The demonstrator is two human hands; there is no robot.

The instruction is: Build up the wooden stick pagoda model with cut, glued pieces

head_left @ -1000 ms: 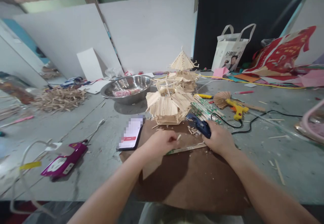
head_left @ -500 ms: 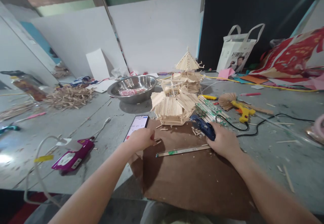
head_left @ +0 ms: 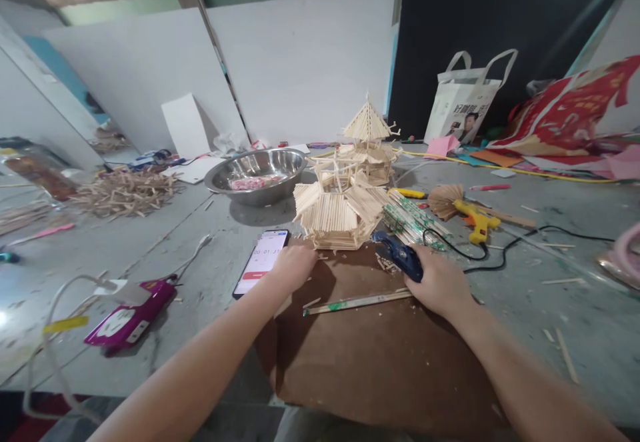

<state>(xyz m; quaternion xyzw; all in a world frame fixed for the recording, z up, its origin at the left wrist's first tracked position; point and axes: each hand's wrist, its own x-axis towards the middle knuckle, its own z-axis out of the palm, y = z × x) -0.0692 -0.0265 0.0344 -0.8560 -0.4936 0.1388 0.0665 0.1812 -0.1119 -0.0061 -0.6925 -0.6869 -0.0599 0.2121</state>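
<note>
We stretch both bare arms out in front of us. Our left hand [head_left: 293,267] lies palm down with its fingers curled in. Our right hand [head_left: 440,282] is closed, its fingers wrapped tight around something.

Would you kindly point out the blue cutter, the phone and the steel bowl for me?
blue cutter [head_left: 400,259]: head view, on the blue body just ahead of the right hand.
phone [head_left: 262,262]: head view, on the middle of the lit screen.
steel bowl [head_left: 295,160]: head view, on the right rim.
</note>
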